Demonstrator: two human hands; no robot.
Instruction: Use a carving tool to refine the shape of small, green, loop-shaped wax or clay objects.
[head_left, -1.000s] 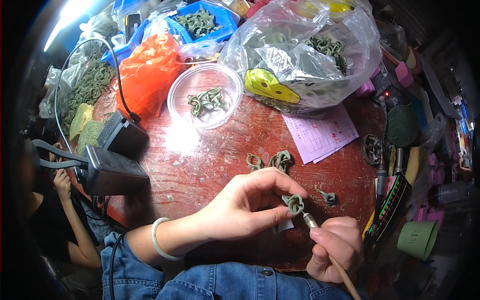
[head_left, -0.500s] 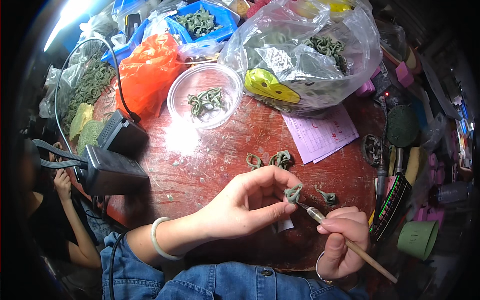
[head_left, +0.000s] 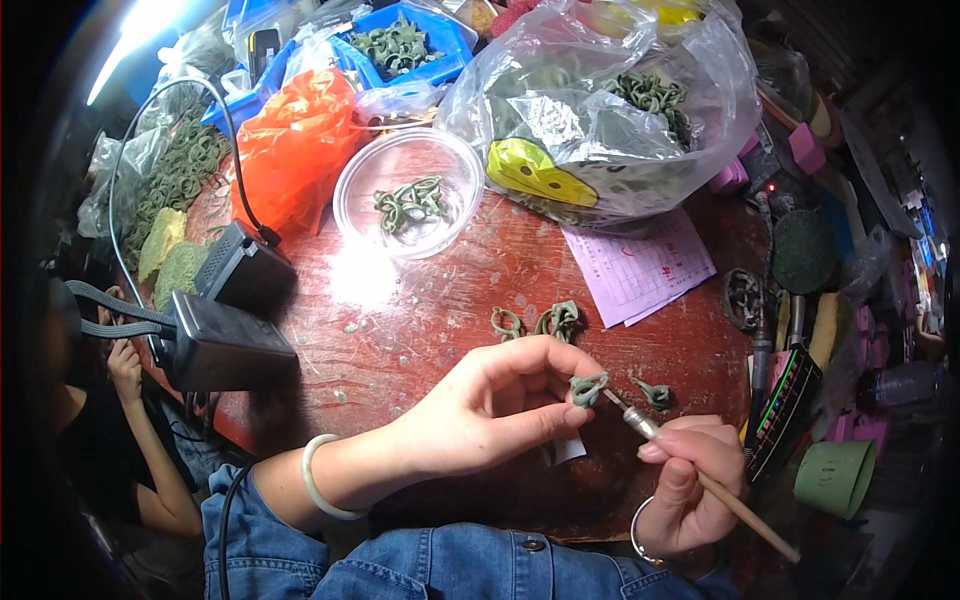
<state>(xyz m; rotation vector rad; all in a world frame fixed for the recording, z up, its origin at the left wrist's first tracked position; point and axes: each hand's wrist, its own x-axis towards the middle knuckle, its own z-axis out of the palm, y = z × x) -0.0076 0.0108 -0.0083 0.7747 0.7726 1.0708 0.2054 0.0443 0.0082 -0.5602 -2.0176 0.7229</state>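
Observation:
My left hand (head_left: 490, 405) pinches a small looped green piece (head_left: 588, 390) between thumb and fingers. My right hand (head_left: 700, 475) grips a slim tool (head_left: 747, 513) with a wooden handle, metal collar and fine metal tip, which is at the piece's right edge; I cannot tell whether it touches. A similar green piece (head_left: 654, 395) lies just right of the held one, and more (head_left: 558, 320) lie beyond my left hand on the worn red table (head_left: 370, 320). A small white slip (head_left: 568, 447) shows under my left hand.
Behind are a clear dish (head_left: 455, 175), blue trays (head_left: 440, 70), an orange bag (head_left: 280, 140), a plastic bag (head_left: 540, 110) and pink papers (head_left: 630, 280). Black adapters (head_left: 230, 340) sit left, near another person's hand (head_left: 125, 370). Tools (head_left: 785, 400) and a green cup (head_left: 835, 480) stand right.
My right hand and tool have moved right and slightly up, the tip now higher on the piece. The green piece has turned slightly in my left fingers, which otherwise stay in place.

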